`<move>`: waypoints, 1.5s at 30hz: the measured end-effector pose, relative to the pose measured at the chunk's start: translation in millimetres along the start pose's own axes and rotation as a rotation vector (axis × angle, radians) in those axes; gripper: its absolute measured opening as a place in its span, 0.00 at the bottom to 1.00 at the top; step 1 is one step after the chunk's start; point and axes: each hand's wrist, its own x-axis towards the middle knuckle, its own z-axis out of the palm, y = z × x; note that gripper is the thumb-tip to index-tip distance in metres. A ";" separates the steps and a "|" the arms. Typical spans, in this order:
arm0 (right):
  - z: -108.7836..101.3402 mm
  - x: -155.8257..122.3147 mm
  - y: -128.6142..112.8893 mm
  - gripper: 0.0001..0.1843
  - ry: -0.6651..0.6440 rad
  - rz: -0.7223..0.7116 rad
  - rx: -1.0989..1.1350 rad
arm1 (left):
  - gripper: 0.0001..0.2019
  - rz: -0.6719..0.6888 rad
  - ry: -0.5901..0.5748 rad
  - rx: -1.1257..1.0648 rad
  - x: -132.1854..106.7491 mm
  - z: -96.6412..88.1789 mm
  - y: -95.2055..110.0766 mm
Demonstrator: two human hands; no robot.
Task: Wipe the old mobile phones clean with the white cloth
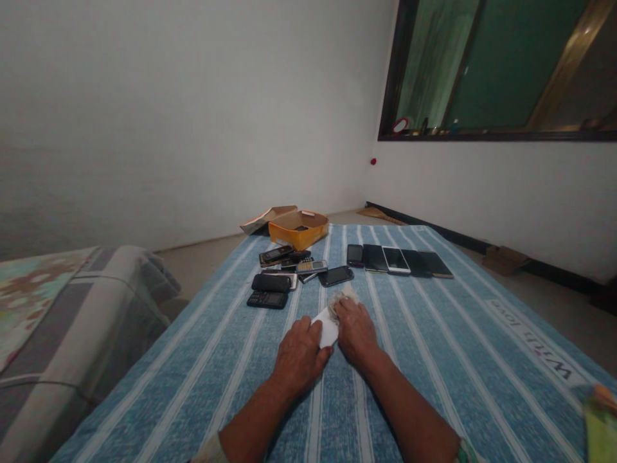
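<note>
A white phone [328,332], its plain side up, lies between my hands over the striped cloth. My left hand [299,352] grips its near left edge, thumb and fingers closed around it. A crumpled pale cloth [349,294] is bunched under the fingers of my right hand [355,328], pressed against the phone's far end. Just beyond is a dark phone [336,276] lying flat. To the left sits a loose pile with a keypad phone [267,299], a black phone [271,283] and a silver keypad phone [312,266].
An open orange box [297,233] with its lid [268,218] stands at the table's far end. Several phones lie in a row at the right, among them a white-framed phone [396,260]. A covered bed [91,321] is at the left. A yellow-green item [601,421] lies at the right edge.
</note>
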 end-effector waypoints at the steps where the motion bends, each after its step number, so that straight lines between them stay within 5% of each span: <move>1: -0.4 -0.1 0.7 0.19 0.006 0.020 -0.009 | 0.10 -0.002 0.002 0.001 0.0 0.6 -0.2; 9: 3.6 -7.7 -16.1 0.14 -0.017 -0.164 0.101 | 0.19 0.016 0.051 -0.050 2.3 10.8 -4.1; 17: 5.5 3.1 2.6 0.22 -0.002 0.009 0.018 | 0.15 0.001 0.020 -0.043 0.0 1.4 0.5; 25: 3.5 -6.9 -15.6 0.14 -0.044 -0.197 0.106 | 0.16 0.010 0.048 -0.064 2.4 8.0 -2.4; 32: 2.3 4.4 -3.9 0.17 -0.023 -0.039 0.056 | 0.13 0.015 0.044 -0.034 0.7 6.3 -1.7; 39: 1.7 0.5 -9.1 0.18 -0.051 -0.157 0.073 | 0.17 0.012 0.045 -0.041 1.6 7.1 -2.2; 45: 6.8 12.4 5.7 0.23 -0.022 0.024 0.017 | 0.13 0.012 0.026 -0.036 0.4 3.2 -0.6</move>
